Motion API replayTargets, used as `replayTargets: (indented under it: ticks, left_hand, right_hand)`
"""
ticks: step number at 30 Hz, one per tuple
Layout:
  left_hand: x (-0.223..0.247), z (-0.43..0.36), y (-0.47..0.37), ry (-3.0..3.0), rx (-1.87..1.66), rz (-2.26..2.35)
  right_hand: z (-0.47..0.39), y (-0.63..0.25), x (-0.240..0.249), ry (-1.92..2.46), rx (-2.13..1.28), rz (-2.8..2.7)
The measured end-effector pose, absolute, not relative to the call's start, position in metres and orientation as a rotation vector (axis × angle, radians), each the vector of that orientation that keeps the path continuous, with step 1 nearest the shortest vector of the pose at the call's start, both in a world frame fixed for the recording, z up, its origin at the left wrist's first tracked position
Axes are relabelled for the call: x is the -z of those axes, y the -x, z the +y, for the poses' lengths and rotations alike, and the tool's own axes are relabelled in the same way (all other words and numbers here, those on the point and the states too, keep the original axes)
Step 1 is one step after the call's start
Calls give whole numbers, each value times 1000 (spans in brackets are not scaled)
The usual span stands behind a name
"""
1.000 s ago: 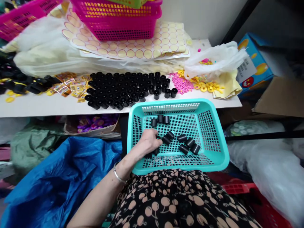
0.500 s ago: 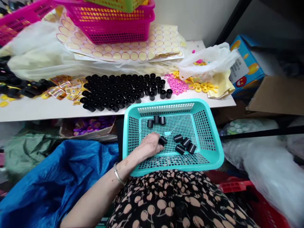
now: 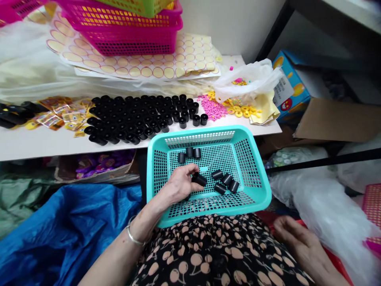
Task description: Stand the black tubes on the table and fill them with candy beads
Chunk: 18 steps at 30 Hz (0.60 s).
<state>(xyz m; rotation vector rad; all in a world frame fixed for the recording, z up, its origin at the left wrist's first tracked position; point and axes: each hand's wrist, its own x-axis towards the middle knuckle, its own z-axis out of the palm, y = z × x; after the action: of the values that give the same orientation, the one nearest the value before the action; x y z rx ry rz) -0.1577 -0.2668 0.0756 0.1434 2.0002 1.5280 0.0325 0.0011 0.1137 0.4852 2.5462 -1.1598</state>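
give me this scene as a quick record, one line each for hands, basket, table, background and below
left hand: gripping a black cylinder inside the teal basket
right hand: open, right of the basket, no object visible in it
teal basket: three cylinders toward the far side, four to the right
table: clustered cylinders, pink pieces, yellow rings
background: magenta basket on a circle-printed sheet
below: blue sheet, purple packets

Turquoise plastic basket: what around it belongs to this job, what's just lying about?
In use:
left hand, gripping a black plastic cylinder
turquoise plastic basket
likely, black cylinders on the white tabletop

Apparently idle:
blue plastic sheet
pink mesh basket
small yellow rings
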Motion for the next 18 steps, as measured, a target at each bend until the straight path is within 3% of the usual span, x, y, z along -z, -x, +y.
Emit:
replayTargets:
  ticks: [4, 9, 12, 18]
  left_hand:
    - [-96, -257, 150, -238, -1623, 1940]
    - [-111, -250, 143, -266, -1797, 1849]
    - [-108, -255, 145, 21, -1969, 1691]
    - [-89, -270, 159, 850, -2260, 894]
  right_hand:
    - [-40, 30, -122, -363, 1593, 2692]
    - [-97, 101, -132, -33, 1867, 2165]
    - [-108, 118, -120, -3, 1910, 2092]
    - [-117, 122, -105, -22, 2094, 2043]
